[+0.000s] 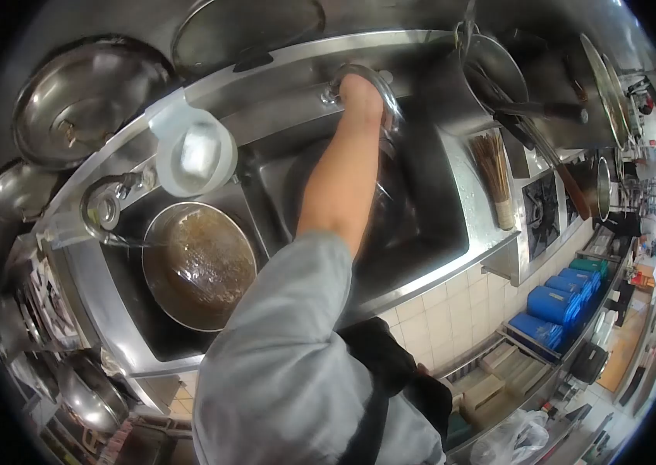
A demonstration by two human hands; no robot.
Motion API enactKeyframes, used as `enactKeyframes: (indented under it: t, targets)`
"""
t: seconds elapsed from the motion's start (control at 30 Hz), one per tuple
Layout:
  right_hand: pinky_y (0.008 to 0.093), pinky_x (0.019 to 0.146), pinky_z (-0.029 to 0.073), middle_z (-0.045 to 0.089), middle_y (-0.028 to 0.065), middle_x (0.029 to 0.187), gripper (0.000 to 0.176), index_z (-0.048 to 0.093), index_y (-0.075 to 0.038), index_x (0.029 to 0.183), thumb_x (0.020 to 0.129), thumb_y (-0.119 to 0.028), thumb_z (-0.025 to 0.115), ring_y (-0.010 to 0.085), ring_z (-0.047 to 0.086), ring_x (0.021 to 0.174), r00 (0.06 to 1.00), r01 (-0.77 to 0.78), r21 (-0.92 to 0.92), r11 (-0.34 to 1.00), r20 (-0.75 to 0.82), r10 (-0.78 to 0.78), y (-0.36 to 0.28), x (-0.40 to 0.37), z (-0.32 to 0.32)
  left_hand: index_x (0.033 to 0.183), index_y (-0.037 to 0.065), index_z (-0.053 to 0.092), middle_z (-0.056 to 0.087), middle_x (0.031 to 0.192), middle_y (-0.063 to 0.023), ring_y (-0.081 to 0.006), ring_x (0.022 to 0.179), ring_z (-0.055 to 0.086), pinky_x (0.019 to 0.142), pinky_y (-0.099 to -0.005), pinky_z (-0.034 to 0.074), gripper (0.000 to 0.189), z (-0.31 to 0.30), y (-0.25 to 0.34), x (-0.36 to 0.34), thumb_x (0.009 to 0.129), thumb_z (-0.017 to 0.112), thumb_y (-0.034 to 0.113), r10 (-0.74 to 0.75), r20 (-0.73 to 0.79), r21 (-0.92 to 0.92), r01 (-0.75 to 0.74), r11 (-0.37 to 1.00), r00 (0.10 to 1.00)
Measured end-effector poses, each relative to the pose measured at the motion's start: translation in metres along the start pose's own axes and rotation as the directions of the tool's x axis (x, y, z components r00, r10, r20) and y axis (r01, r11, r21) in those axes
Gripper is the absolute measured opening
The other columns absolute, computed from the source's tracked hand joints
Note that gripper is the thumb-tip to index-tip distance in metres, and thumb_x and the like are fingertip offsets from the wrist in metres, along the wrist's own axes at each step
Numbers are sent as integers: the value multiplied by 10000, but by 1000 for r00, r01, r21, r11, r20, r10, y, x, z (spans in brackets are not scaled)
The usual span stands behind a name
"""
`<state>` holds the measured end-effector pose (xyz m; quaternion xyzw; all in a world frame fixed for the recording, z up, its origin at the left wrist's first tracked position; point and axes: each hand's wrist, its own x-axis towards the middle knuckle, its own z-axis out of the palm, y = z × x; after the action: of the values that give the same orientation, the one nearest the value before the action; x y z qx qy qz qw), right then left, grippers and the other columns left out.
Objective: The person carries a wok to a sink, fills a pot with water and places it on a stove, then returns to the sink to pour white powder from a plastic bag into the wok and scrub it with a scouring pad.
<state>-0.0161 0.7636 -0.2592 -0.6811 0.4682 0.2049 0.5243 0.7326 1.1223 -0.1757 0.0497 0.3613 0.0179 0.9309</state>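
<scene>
At upper centre, the left hand (361,87) is held at the curved tap (391,106); how its hidden fingers sit cannot be told. At left, liquid (210,260) is held in a pot (159,288).

A big metal bowl (96,101) shines up at the left, a smaller one (22,190) near it. Over on the right there's a bristly brush (492,174) on the bench (460,167), a burner (542,209) just beyond. Blue bundles (556,302) are lined up past the pale tiles (440,310), a green one (589,266) at their far end, and a clear bag (510,442) lies crumpled nearer me.
</scene>
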Motion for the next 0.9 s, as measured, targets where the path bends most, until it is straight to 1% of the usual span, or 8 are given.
enactKeyframes:
  t: [0.13, 0.3, 0.43, 0.6, 0.73, 0.8, 0.87, 0.9]
  targets:
    - [285, 767, 531, 667, 131, 1095, 515, 503, 40, 1372, 962, -209, 692, 159, 642, 896, 1000, -7, -67, 998, -24, 5, -23, -17, 14, 1053, 90, 571, 608, 1038, -39, -201, 1011, 631, 857, -408, 561, 281, -48, -18, 36, 963, 594, 355, 88, 248, -114, -61, 992, 965]
    - [280, 775, 529, 671, 137, 1104, 512, 506, 39, 1374, 962, -202, 689, 160, 644, 906, 1000, 11, -140, 990, -24, -15, -44, -28, 26, 1003, 85, 632, 672, 975, -47, -202, 960, 655, 887, -417, 546, 207, -112, -8, 6, 990, 567, 281, -324, 405, 396, 155, 905, 855]
    - [276, 781, 527, 675, 142, 1112, 509, 508, 38, 1376, 961, -196, 686, 160, 646, 914, 996, 81, -205, 975, -17, -86, -80, -35, 33, 1168, 101, 619, 664, 1078, -49, -212, 963, 668, 880, -420, 553, 225, -114, -10, -81, 977, 627, 219, -465, 135, 666, 267, 697, 875]
    - [294, 820, 540, 677, 167, 1163, 464, 541, 29, 1357, 964, -177, 677, 178, 674, 985, 961, 255, -178, 950, -66, -270, -96, -24, 28, 1214, 10, 570, 674, 1031, -86, -197, 931, 684, 794, -318, 588, 254, -127, -9, -92, 1000, 613, 140, -260, 362, 760, -122, 638, 895]
    - [311, 859, 537, 654, 187, 1206, 492, 520, 28, 1385, 965, -173, 683, 216, 662, 1062, 952, 303, -273, 913, 53, -300, -96, -9, 23, 990, 7, 686, 716, 838, -89, -164, 721, 695, 702, -314, 563, 286, -118, 7, -99, 982, 616, 284, -197, 460, 883, -468, 6, 866]
    - [310, 856, 539, 652, 191, 1195, 476, 522, 39, 1375, 966, -149, 678, 216, 665, 1045, 997, 72, 40, 997, -3, -72, -44, 37, 13, 1031, 20, 689, 736, 953, -158, -281, 779, 711, 774, -394, 557, 336, -109, 9, -111, 930, 606, 330, -135, 558, 761, -570, -311, 819]
    - [297, 853, 533, 645, 180, 1157, 430, 529, 64, 1346, 968, -95, 659, 195, 656, 986, 999, 38, 338, 941, 10, -44, -30, 44, 16, 1034, 55, 698, 712, 1014, -186, -385, 1006, 663, 873, -476, 525, 287, -110, -3, -113, 949, 519, 263, 8, 744, 625, -692, -361, 668]
    - [292, 852, 530, 646, 168, 1139, 426, 529, 67, 1345, 969, -89, 655, 187, 649, 971, 999, -23, 285, 958, 51, 9, -35, 56, 16, 1048, 49, 695, 700, 1043, -192, -387, 1026, 654, 891, -461, 521, 277, -96, -2, -124, 957, 518, 242, 25, 653, 716, -606, -347, 757]
